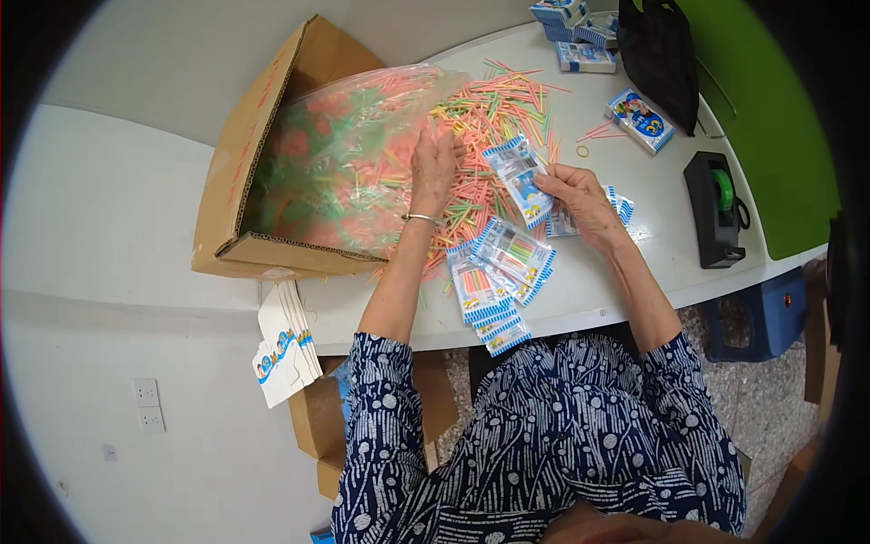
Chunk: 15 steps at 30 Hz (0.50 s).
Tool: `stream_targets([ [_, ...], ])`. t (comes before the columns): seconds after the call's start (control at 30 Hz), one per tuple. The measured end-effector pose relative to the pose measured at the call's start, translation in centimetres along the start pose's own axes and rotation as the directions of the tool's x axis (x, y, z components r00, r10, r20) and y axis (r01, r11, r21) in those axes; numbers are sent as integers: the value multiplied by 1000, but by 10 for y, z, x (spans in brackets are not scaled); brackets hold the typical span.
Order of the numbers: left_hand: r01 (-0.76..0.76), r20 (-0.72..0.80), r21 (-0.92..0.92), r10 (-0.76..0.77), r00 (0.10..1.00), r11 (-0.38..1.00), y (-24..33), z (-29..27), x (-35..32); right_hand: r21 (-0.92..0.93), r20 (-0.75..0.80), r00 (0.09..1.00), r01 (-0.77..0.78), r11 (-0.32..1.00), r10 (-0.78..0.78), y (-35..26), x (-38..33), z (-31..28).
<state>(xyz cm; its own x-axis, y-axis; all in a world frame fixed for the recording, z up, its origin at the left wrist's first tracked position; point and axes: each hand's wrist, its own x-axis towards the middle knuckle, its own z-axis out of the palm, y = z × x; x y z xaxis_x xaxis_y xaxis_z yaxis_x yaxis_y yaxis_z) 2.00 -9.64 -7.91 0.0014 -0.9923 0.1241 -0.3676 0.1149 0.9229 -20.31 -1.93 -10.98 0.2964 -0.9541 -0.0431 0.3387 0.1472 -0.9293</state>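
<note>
Gloss beside matt: plastic, metal, board and cloth

The box [243, 172] at left is matt brown cardboard, its cut edges rough and corrugated; its clear plastic liner [335, 154] is glossy and crinkled. The slim sticks [521, 109] look smooth. The packet [518, 181] in the right hand [580, 198] is shiny printed film. A bracelet [422, 218] of polished metal circles the left wrist. The white surface [580, 290] is smooth with a soft sheen. At right, the tape dispenser [711, 213] looks like black plastic, the stool [779, 313] smooth blue plastic. The sleeves [385, 399] are matt patterned cloth.
</note>
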Motion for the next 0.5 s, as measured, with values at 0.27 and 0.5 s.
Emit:
stream_targets([
  [0.27, 27, 71, -659, 27, 997, 752, 65, 13, -20, -51, 43, 997, -69, 996, 71, 2, 0, -11],
  [0.5, -78, 41, -647, 137, 990, 759, 81, 21, -32, -44, 212, 974, -76, 996, 84, -4, -2, -13],
])
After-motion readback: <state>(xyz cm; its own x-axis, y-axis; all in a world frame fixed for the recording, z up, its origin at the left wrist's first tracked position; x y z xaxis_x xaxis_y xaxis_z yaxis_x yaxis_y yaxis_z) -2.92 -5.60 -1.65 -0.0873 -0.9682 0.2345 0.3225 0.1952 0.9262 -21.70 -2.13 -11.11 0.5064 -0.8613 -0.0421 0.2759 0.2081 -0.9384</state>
